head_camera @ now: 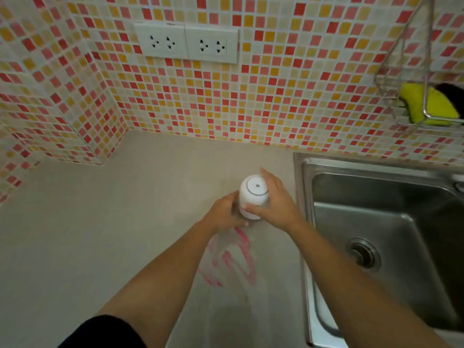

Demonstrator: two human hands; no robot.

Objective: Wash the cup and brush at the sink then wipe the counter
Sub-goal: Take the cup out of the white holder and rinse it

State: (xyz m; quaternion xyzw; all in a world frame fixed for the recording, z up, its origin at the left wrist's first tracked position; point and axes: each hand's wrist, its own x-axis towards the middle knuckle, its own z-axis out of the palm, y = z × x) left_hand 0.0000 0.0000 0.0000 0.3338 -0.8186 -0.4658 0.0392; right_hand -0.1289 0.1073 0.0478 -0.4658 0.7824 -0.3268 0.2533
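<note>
A white cup (pixel 252 197) stands upside down on the beige counter (pixel 113 234), its round base facing up. My right hand (pixel 272 202) grips it from the right side, thumb across its front. My left hand (pixel 223 213) holds its lower left side with curled fingers. Pink-red smears (pixel 236 262) streak the counter just in front of the cup, between my forearms. No brush shows in this view.
A steel sink (pixel 391 234) with a round drain (pixel 362 253) lies to the right. A wire rack (pixel 411 96) on the mosaic wall holds a yellow sponge (pixel 426 104). Two double wall sockets (pixel 187 43) sit above the counter.
</note>
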